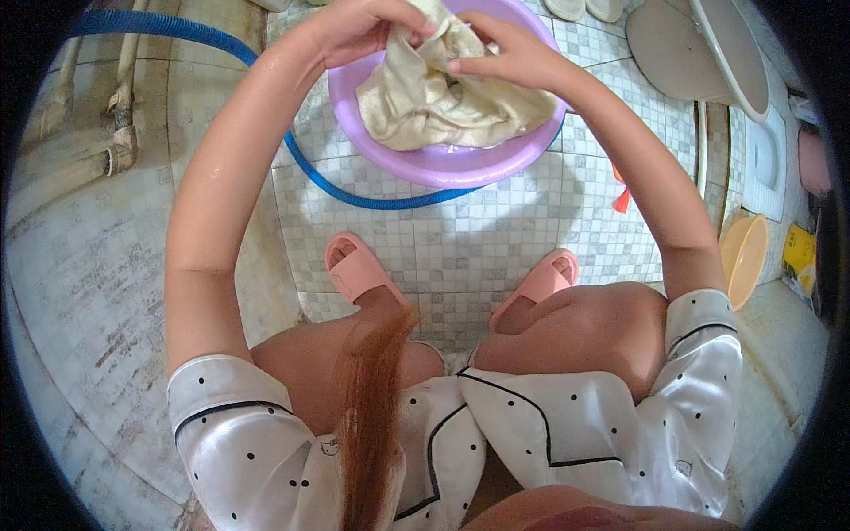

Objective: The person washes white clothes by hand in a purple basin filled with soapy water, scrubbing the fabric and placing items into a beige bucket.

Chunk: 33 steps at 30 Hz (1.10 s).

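Nothing legible. Yellow rectangular package [799, 252], right edge: printed marks, too small and blurred to read. White satin shirt with black dots and piping [575, 407]: small line-drawn emblems, no readable lettering.

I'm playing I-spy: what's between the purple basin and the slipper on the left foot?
In the head view, a blue hose and bare tiled floor lie between the purple basin and that pink slipper.

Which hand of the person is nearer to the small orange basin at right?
The right hand. It is at the right side of the cream cloth, up and left of the orange basin; the left hand, holding the cloth, is farther left.
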Available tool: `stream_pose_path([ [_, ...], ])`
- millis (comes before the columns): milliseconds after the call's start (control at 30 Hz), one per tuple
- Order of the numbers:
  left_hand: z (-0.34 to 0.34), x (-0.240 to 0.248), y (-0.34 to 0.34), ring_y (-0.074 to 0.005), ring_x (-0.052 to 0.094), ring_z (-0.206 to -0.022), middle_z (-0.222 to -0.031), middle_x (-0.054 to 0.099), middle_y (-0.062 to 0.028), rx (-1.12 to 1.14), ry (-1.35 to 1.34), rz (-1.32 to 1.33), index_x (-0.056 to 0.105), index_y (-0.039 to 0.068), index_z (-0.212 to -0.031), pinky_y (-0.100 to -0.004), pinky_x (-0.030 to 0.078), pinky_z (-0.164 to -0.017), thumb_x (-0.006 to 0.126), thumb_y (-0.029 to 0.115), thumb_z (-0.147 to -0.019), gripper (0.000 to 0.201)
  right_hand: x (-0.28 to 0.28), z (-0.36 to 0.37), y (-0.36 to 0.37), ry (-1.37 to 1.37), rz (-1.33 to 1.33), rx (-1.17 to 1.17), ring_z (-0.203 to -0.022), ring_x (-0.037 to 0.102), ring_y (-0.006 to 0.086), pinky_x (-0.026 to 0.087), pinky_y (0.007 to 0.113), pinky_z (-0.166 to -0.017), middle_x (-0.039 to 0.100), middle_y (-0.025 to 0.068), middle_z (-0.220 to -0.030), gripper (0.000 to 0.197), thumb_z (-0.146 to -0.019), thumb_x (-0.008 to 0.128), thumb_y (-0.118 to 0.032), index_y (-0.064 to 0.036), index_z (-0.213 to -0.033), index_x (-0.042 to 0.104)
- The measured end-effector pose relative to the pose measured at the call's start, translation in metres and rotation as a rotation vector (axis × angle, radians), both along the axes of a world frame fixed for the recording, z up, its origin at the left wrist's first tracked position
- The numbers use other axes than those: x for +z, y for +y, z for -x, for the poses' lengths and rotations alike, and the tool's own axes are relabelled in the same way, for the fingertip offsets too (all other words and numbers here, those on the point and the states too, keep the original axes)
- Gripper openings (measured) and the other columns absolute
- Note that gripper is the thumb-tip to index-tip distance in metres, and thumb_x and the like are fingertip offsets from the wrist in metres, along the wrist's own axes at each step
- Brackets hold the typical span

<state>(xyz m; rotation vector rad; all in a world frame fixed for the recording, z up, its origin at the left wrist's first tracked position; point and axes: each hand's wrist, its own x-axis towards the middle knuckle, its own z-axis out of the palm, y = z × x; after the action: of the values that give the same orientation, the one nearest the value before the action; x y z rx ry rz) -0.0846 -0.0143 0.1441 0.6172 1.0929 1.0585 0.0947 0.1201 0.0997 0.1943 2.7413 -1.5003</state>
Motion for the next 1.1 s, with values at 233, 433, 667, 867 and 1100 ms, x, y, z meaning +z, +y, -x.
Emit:
stream_pose_path([
  [233, -0.028, 0.039, 0.002, -0.0102, 0.055, -0.078, -0.085, 0.058, -0.0043, 0.070, 1.084, -0.154, 0.058, 0.005, -0.102, -0.0252, 0.045, -0.070, 0.067, 0.018, -0.075, 0.031, 0.005, 0.004, 0.023, 0.049, 0.553, -0.502, -0.095, 0.057, 0.0221, 0.043, 0.032, -0.085, 0.060, 0.0132, -0.102, 0.033, -0.086, 0.048, -0.022, 0.0030, -0.107, 0.055],
  [433, -0.025, -0.057, -0.009, -0.0155, 0.054, -0.095, -0.106, 0.054, -0.0072, 0.371, 0.400, 0.099, 0.048, 0.003, -0.118, -0.0306, 0.043, -0.085, 0.058, 0.022, -0.079, 0.045, 0.016, -0.005, 0.036, 0.047, 1.043, -0.618, -0.087, 0.059, 0.0206, 0.045, 0.034, -0.082, 0.062, 0.0089, -0.093, 0.024, -0.086, 0.044, -0.017, -0.0032, -0.102, 0.057],
  [667, -0.067, -0.085, 0.007, -0.0224, 0.056, -0.096, -0.107, 0.057, -0.0158, 0.071, 0.378, 0.103, 0.046, -0.007, -0.117, -0.0306, 0.044, -0.085, 0.061, 0.030, -0.080, 0.055, 0.044, -0.015, 0.027, -0.058, 1.199, -0.621, -0.091, 0.060, 0.0220, 0.045, 0.037, -0.086, 0.063, 0.0102, -0.097, 0.026, -0.085, 0.046, -0.017, -0.0008, -0.101, 0.058],
  [867, -0.086, -0.072, -0.024, -0.0267, 0.056, -0.095, -0.104, 0.057, -0.0190, 0.338, 0.886, -0.207, 0.048, -0.007, -0.112, -0.0337, 0.043, -0.083, 0.059, 0.026, -0.081, 0.047, 0.071, -0.028, 0.028, 0.084, 1.306, -0.545, -0.092, 0.061, 0.0218, 0.045, 0.037, -0.087, 0.063, 0.0097, -0.098, 0.025, -0.084, 0.049, -0.017, -0.0010, -0.100, 0.058],
  [1100, -0.084, -0.075, -0.007, -0.0237, 0.057, -0.093, -0.102, 0.058, -0.0169, 0.364, 0.703, -0.230, 0.052, -0.004, -0.108, -0.0318, 0.043, -0.083, 0.053, 0.018, -0.083, 0.034, 0.112, -0.031, 0.012, 0.157, 1.323, -0.521, -0.093, 0.060, 0.0226, 0.046, 0.036, -0.087, 0.063, 0.0121, -0.098, 0.026, -0.084, 0.047, -0.015, 0.0026, -0.100, 0.057],
])
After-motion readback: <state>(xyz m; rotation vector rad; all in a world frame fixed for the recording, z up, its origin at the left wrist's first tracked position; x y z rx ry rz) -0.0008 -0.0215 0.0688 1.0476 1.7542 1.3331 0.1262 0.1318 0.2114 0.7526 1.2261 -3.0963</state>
